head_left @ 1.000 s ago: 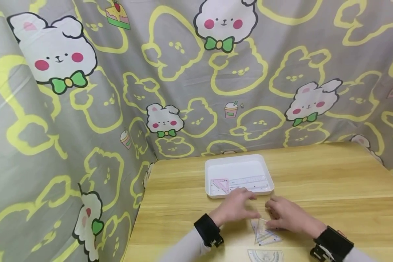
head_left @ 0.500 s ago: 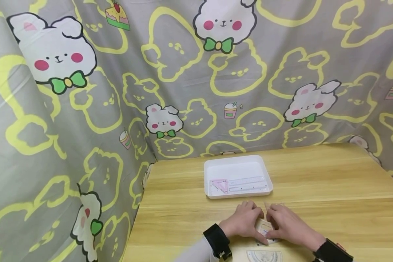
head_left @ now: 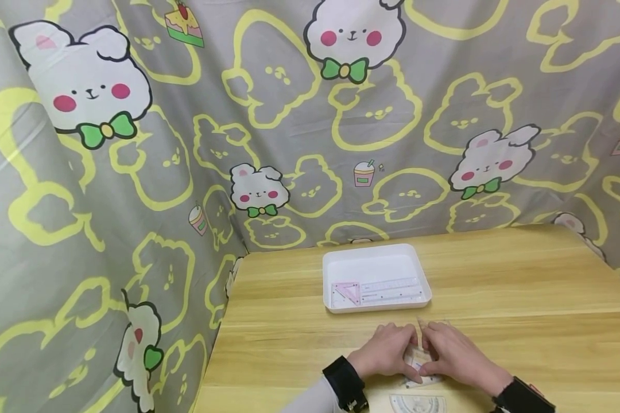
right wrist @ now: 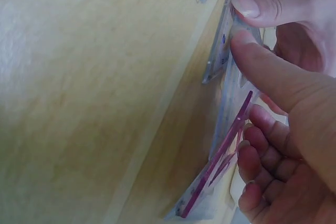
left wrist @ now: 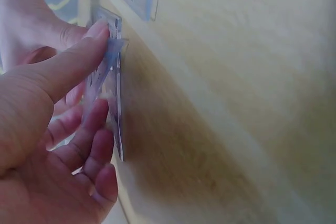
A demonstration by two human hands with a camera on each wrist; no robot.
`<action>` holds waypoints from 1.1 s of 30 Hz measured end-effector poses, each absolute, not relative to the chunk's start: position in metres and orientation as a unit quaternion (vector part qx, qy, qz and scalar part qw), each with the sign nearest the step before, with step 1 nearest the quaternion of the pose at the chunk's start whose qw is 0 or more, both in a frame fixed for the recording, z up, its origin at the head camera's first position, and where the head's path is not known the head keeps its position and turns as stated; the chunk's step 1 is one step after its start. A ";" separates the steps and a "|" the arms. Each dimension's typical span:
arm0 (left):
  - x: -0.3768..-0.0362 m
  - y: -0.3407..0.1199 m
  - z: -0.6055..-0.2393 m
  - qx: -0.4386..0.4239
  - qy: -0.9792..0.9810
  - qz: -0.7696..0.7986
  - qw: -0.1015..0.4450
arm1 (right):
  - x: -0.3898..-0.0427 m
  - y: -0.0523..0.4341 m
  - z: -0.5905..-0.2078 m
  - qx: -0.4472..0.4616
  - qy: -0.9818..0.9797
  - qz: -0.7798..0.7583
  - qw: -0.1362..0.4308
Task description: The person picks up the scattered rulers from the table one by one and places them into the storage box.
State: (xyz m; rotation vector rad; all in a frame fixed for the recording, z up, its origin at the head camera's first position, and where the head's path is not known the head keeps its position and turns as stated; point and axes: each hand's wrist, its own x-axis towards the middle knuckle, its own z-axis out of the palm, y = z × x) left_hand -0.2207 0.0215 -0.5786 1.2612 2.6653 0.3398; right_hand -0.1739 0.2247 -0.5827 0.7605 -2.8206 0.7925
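Protractor (head_left: 417,403) first, since it's closest: clear plastic, lying flat at the near edge of the table (head_left: 522,298), only partly in view, just in front of the hands.

Right behind it both hands are bunched together around a clear set square (head_left: 417,362). Left hand (head_left: 387,350) comes in from the left, right hand (head_left: 452,353) from the right, fingertips almost meeting over the top of it. From the head view you only see a sliver of the plastic between them.

Wrist views are clearer. Left one shows the left hand (left wrist: 58,124) pinching the set square (left wrist: 113,93) with the thumb on one face and curled fingers on the other, and the piece looks tipped up on its edge off the table (left wrist: 236,103). Right wrist view shows the right hand (right wrist: 283,103) doing the same, thumb and fingers pinching a see-through piece, with a pink-edged bit of plastic (right wrist: 220,166) showing lower down near the fingers. Can't tell if that's the same set square or a second one stacked with it. The other thumb is gripping up top too.

Both wrists have black straps, grey sleeves behind them.

Further back, mid table, is a white tray (head_left: 377,257). Inside along its near wall are a small pink triangle (head_left: 347,292) on the left and a clear ruler (head_left: 392,290) lying just beside it on the right.

Behind everything hangs a grey curtain (head_left: 289,115) with yellow outlines and white bunny prints, wrapping round the left side as well.
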 end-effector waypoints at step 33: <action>-0.265 -0.014 -0.544 0.333 0.789 0.483 0.181 | -0.198 0.218 -0.546 0.141 -0.881 0.451 -0.018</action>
